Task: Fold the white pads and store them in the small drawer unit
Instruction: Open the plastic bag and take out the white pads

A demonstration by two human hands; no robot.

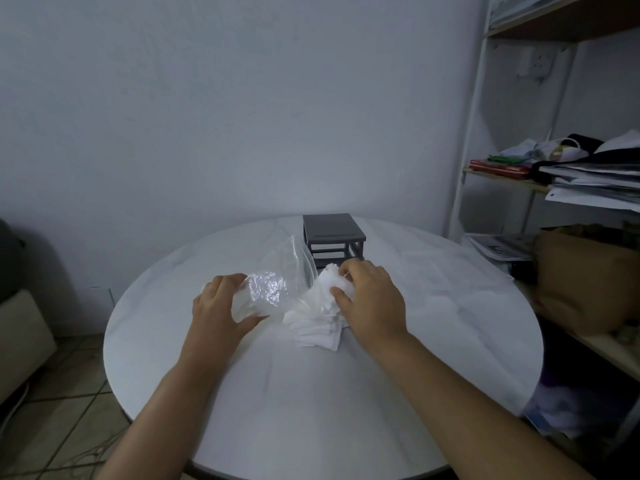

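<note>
In the head view, your left hand (221,306) grips a clear plastic bag (273,282), fingers curled over its top edge and thumb tucked under it. Your right hand (370,299) has its fingers bent onto the white pads (318,320) and pinches the upper end of the bunch. The pads fan out in a loose stack from the bag's mouth down onto the table (450,306), between your two hands.

The pads lie near the middle of the round white tabletop, well away from its rim on every side. You have bare tabletop to the left of the bag, to the right of your right hand, and on the near side under your forearms.

The small drawer unit (332,237), dark grey, stands upright just behind the pads and your right hand, towards the far edge; the raised end of the bag covers its lower left corner. Off to the right, a shelf rack (467,168) stands close beside the table, loaded with stacked papers (595,188) and a brown paper bag (581,278).
</note>
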